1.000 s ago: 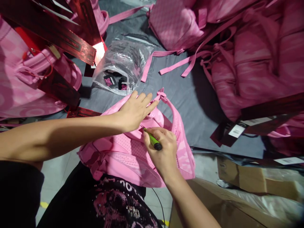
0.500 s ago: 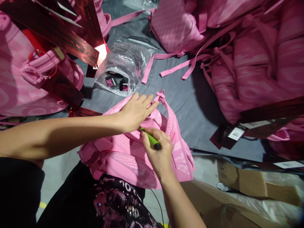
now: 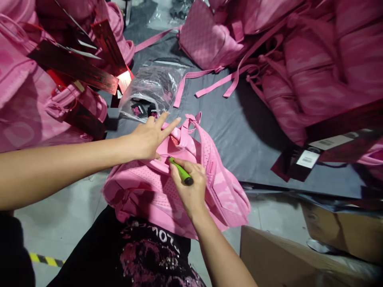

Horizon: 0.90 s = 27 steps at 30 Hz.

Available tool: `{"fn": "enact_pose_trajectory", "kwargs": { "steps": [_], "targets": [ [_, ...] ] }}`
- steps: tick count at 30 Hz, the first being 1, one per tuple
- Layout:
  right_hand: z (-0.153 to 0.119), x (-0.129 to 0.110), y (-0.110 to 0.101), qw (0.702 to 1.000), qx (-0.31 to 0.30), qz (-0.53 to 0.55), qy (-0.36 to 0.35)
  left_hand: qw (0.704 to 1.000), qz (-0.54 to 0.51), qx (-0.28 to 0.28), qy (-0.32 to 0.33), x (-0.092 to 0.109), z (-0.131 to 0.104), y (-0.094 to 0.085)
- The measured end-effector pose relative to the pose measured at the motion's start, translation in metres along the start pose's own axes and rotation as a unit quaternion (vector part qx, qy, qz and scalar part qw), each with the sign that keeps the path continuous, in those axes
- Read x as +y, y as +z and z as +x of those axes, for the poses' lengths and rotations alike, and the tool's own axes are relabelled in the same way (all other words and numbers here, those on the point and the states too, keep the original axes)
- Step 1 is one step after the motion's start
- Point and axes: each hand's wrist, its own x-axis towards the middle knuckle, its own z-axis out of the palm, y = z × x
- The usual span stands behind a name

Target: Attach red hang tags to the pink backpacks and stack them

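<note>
A pink backpack [image 3: 167, 195] lies across my lap at the table's edge, its perforated back panel and straps facing up. My left hand [image 3: 148, 137] rests on the upper part of the backpack with its fingers spread apart. Just right of it, my right hand [image 3: 191, 181] grips a green pen-like tool [image 3: 181, 172] with a dark end. The tool's front end points up and left, against the pink fabric below my left palm. Whatever tip it has is too small to make out.
Beyond my left hand lies a clear plastic bag [image 3: 155, 85] with small black tags in it. Pink bags [image 3: 26, 103] with dark red hang tags [image 3: 77, 67] crowd the left. More pink bags [image 3: 317, 67] fill the right. A cardboard box [image 3: 269, 255] stands below the grey tabletop [image 3: 227, 131].
My left hand has shifted left and its fingers have spread wider, uncovering more of the backpack's top. My right hand has moved slightly left with the green tool. The view has shifted a little.
</note>
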Motion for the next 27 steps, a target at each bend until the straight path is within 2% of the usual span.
{"fn": "enact_pose_trajectory", "kwargs": {
  "steps": [6, 9, 14, 22, 27],
  "targets": [
    [0.002, -0.001, 0.025, 0.998, 0.018, 0.057, 0.013, 0.997, 0.058, 0.028, -0.038, 0.011, 0.003, 0.011],
    [0.002, 0.003, 0.020, 0.998, 0.008, 0.058, 0.012, 0.997, 0.062, 0.033, -0.019, 0.009, 0.005, 0.011],
    [0.003, 0.008, 0.001, 0.997, -0.044, 0.056, 0.009, 0.997, 0.061, 0.030, 0.027, -0.002, 0.006, 0.013],
    [0.011, -0.001, 0.024, 0.998, -0.019, 0.059, -0.003, 0.997, 0.067, 0.034, 0.027, -0.006, 0.009, 0.018],
    [0.011, 0.000, 0.023, 0.998, -0.009, 0.054, -0.003, 0.998, 0.059, 0.025, 0.028, -0.008, 0.011, 0.019]
  ]
}}
